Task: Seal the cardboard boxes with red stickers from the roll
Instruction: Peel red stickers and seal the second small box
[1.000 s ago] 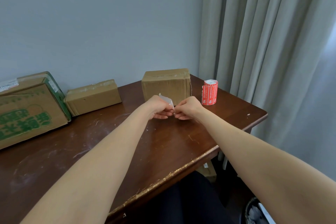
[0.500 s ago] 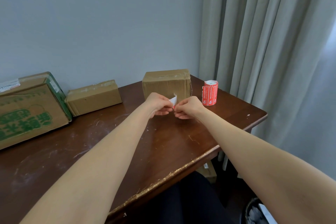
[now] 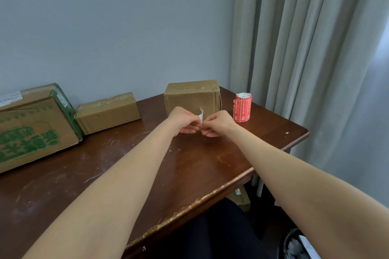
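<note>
While you hold both hands close together above the far middle of the table (image 3: 101,176), a small sticker strip (image 3: 201,115) stands upright between them, just in front of the middle cardboard box (image 3: 192,95). Only its white side shows, curling slightly at the top; its lower end is hidden behind your fingertips. Your left hand (image 3: 183,119) has its fingers (image 3: 190,131) curled in, pinching the strip at its left edge, and your right hand (image 3: 219,122) meets it from the other side with its fingers curled the same way, the tips of the two hands touching or nearly so around the strip. Both forearms reach out straight from the near edge, bare and angled toward each other. The sticker roll (image 3: 242,107) stands on end to the right of the middle box, near your right hand but apart from it; it is red with white print, a white core at the top and a loose end hanging down its left side. A flatter brown box (image 3: 107,112) lies against the wall to the left, and a larger box with green print (image 3: 35,130) lies tilted at the far left.
</note>
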A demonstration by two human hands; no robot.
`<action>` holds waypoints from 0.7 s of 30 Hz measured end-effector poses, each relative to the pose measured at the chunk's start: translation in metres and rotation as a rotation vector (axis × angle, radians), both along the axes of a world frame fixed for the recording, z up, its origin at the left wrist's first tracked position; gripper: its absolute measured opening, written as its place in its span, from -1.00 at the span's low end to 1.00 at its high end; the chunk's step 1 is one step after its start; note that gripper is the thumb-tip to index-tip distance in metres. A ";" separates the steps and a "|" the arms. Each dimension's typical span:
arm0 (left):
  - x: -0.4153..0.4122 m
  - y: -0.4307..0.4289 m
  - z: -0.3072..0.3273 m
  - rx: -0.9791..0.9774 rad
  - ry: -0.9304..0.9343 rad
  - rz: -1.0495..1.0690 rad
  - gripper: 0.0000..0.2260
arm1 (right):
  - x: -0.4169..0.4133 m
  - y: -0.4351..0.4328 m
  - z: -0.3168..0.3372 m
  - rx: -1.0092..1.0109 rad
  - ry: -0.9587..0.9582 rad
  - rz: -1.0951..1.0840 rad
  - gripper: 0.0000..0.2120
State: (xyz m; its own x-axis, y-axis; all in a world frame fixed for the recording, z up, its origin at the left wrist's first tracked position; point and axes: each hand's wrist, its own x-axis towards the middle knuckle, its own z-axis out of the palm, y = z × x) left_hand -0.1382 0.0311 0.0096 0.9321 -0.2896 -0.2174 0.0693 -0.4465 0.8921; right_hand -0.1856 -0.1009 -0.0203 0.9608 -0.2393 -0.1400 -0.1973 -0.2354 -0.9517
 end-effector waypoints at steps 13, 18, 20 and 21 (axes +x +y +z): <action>-0.001 -0.001 -0.001 0.023 -0.012 -0.002 -0.96 | 0.002 0.003 -0.003 -0.044 0.011 -0.038 -0.87; 0.000 0.000 -0.003 0.023 -0.004 -0.004 -0.93 | 0.001 0.000 -0.005 0.017 0.025 -0.046 -0.90; 0.000 0.000 -0.003 0.022 -0.004 -0.001 -0.93 | 0.001 -0.001 -0.005 0.035 0.026 -0.051 -0.91; 0.000 0.000 -0.003 0.021 -0.004 0.002 -0.93 | 0.001 -0.001 -0.005 0.036 0.021 -0.053 -0.92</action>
State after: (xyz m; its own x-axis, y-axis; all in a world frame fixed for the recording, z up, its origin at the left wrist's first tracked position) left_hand -0.1381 0.0309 0.0062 0.9336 -0.2831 -0.2198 0.0670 -0.4646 0.8830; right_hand -0.1843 -0.1017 -0.0254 0.9437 -0.2840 -0.1694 -0.2284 -0.1896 -0.9549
